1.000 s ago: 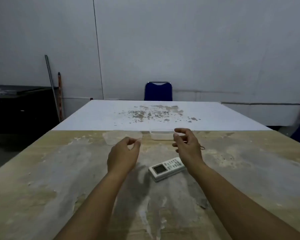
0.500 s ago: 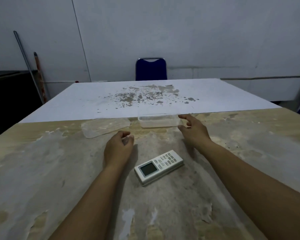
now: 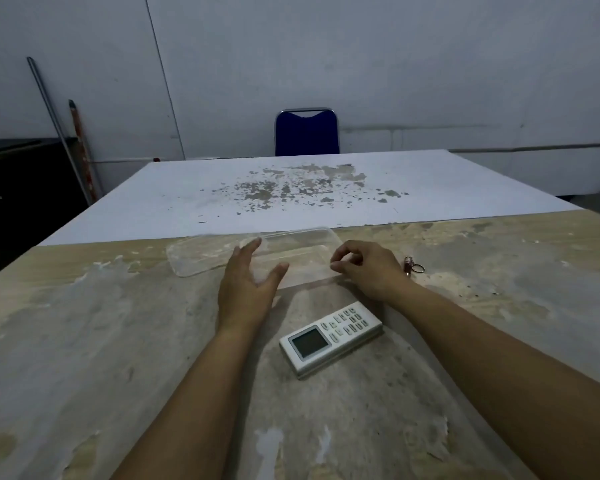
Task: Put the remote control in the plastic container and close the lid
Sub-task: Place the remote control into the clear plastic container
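The white remote control [image 3: 330, 337] lies screen up on the worn table, just in front of both hands. Beyond it sits the clear plastic container [image 3: 298, 252], hard to make out against the tabletop. Its clear lid [image 3: 201, 259] lies flat to the left, touching or nearly touching it. My left hand [image 3: 248, 291] is spread open at the container's left end, thumb and fingers apart. My right hand [image 3: 369, 270] has its fingers curled onto the container's right end.
A small keyring with a red fob [image 3: 413, 266] lies just right of my right hand. A white sheet [image 3: 430, 188] covers the far half of the table. A blue chair [image 3: 306, 133] stands behind it. Poles [image 3: 73, 147] lean on the wall at left.
Both hands have reached forward to the container. My left hand went from a loose fist to spread open. My right hand curled onto the container's right end. The view dipped closer.
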